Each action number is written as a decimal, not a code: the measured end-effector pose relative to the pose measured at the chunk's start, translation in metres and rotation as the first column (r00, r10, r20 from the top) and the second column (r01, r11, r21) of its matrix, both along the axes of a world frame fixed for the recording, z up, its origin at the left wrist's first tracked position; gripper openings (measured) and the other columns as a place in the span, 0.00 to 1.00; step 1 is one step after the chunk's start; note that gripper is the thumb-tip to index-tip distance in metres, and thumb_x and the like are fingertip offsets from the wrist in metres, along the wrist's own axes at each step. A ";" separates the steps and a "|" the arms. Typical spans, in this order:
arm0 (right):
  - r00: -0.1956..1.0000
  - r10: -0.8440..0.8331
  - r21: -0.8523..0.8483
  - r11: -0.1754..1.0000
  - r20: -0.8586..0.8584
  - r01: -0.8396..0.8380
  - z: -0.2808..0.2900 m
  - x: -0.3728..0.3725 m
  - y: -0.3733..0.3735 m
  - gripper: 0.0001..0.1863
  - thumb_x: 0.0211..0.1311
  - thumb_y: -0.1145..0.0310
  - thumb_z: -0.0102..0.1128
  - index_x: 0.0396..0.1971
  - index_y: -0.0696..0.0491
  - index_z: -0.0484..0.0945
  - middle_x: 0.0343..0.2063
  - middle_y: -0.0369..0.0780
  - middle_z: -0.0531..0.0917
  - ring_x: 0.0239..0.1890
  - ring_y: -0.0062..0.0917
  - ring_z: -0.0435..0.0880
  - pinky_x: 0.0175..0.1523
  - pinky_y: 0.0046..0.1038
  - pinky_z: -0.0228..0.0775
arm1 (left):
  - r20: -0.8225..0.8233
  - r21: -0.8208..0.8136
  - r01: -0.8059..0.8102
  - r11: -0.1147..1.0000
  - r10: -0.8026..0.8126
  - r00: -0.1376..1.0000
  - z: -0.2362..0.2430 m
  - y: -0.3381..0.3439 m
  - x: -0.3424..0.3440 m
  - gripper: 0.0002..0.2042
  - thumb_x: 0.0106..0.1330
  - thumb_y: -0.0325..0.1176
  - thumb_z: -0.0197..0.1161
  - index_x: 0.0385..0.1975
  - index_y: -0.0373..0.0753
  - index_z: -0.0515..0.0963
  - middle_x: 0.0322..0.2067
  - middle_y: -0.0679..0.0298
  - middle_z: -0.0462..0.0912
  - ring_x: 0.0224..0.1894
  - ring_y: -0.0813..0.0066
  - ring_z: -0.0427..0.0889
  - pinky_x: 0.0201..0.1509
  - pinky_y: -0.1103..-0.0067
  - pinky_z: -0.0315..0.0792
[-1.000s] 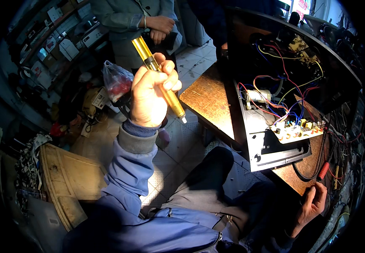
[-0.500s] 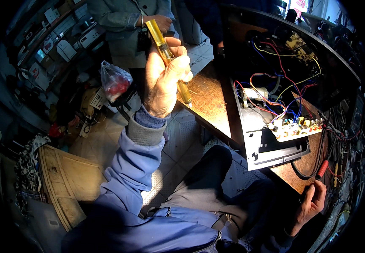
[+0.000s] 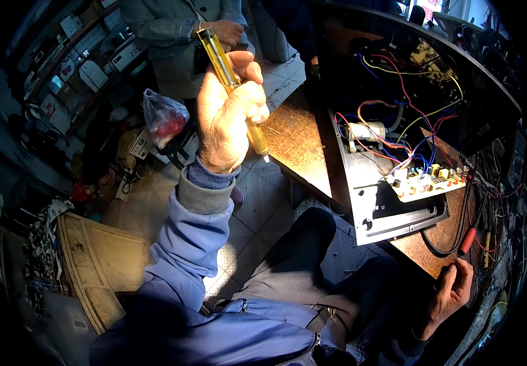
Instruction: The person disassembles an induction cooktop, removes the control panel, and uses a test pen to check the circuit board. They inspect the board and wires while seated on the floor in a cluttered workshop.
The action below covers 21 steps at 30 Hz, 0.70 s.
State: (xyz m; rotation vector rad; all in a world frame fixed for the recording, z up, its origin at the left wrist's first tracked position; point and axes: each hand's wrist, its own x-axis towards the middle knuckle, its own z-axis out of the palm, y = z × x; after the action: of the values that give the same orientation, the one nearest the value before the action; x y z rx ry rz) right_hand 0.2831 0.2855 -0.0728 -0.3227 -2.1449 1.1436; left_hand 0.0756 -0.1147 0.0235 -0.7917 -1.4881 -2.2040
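My left hand [image 3: 231, 116] is raised at upper centre, its fingers wrapped round a see-through yellow solder sucker [image 3: 219, 56] with a metal rod inside. The white tip of the tool points down below my fist. At lower right, my right hand [image 3: 449, 297] is at the workbench edge, fingers loosely bent and apart, holding nothing that I can see. Just above its fingertips lies a red-handled tool [image 3: 467, 241]. Between the hands stands an opened appliance housing [image 3: 391, 230], with a circuit board [image 3: 427, 186] full of components and coloured wires across it.
The brown workbench [image 3: 300, 143] carries the housing, beside a white cylindrical part [image 3: 367, 132]. Cables and tools crowd the right edge. Another person [image 3: 181, 30] stands opposite, hands together. At left are a clear plastic bag [image 3: 164, 119], cluttered shelves and a wooden piece of furniture [image 3: 102, 256].
My left hand has shifted slightly left with the solder sucker, which has turned so its rod shows. My right hand has hardly moved.
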 end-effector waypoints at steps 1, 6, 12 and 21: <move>1.000 -0.001 -0.001 1.000 -0.001 0.001 0.000 0.000 0.000 0.07 0.70 0.77 0.51 0.43 0.62 0.75 0.37 0.33 0.75 0.37 0.13 0.71 0.43 0.14 0.62 | 0.004 0.011 0.007 1.000 -0.007 1.000 0.001 0.001 0.002 0.17 0.68 0.24 0.55 0.56 0.36 0.67 0.42 0.63 0.73 0.27 0.85 0.67 0.31 0.86 0.66; 1.000 -0.019 0.029 0.999 -0.004 0.019 -0.003 0.000 0.002 0.07 0.70 0.77 0.51 0.43 0.62 0.75 0.36 0.33 0.75 0.36 0.13 0.71 0.42 0.14 0.62 | 0.033 0.174 0.057 0.983 -0.064 0.997 0.004 -0.007 -0.001 0.17 0.73 0.43 0.51 0.50 0.36 0.71 0.35 0.64 0.71 0.25 0.81 0.66 0.27 0.83 0.63; 1.000 -0.001 0.007 1.000 -0.004 0.002 0.000 0.000 0.000 0.07 0.70 0.77 0.51 0.44 0.63 0.75 0.37 0.33 0.75 0.38 0.14 0.72 0.44 0.14 0.63 | 0.082 0.367 0.275 0.889 -0.325 0.942 0.010 -0.023 0.001 0.18 0.70 0.49 0.53 0.34 0.37 0.71 0.25 0.66 0.67 0.22 0.79 0.64 0.24 0.81 0.63; 1.000 -0.012 -0.009 1.000 0.018 0.013 0.003 0.000 -0.005 0.07 0.70 0.77 0.51 0.42 0.63 0.75 0.37 0.33 0.75 0.38 0.13 0.71 0.44 0.14 0.62 | -0.022 0.052 -0.235 0.971 0.236 0.971 -0.022 0.007 -0.008 0.13 0.72 0.39 0.52 0.25 0.45 0.64 0.20 0.70 0.65 0.18 0.83 0.61 0.21 0.82 0.61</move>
State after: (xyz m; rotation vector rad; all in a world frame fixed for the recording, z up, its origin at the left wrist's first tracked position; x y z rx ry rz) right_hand 0.2829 0.2808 -0.0695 -0.3513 -2.1503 1.1482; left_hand 0.0679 -0.1075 0.0014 -0.5939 -1.4287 -2.0360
